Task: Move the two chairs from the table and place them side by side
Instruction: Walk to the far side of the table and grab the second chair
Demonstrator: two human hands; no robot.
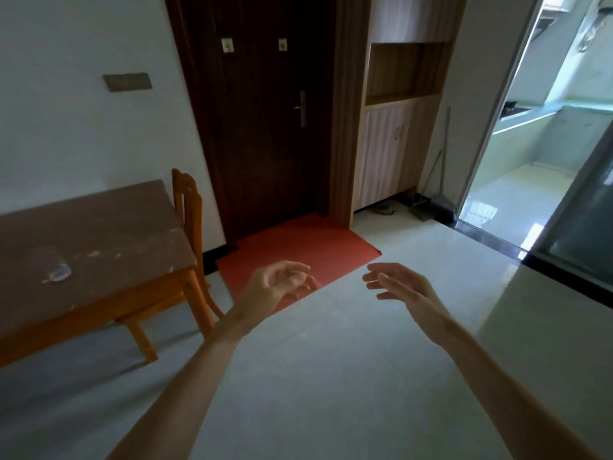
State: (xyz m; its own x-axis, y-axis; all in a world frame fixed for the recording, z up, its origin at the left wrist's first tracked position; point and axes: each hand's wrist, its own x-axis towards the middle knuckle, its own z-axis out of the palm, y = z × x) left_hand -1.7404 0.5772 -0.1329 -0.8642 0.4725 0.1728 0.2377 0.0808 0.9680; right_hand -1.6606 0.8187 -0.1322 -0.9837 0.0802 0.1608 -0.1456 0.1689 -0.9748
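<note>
A wooden table (99, 234) with a brown top stands at the left against the white wall. One orange wooden chair (189, 207) is tucked under its far right end, with its back rising above the tabletop and its seat mostly hidden. No second chair is in view. My left hand (282, 283) is raised over the floor to the right of the table, fingers loosely curled and apart, holding nothing. My right hand (394, 287) is level with it further right, fingers spread, also holding nothing. Both hands are apart from the chair.
A dark wooden door (272, 127) faces me with a red mat (298, 254) before it. A cabinet (398, 127) stands to its right, with a broom and dustpan (431, 197) beside it. A glass doorway (517, 161) opens at the right. Pale tiled floor (331, 376) lies ahead.
</note>
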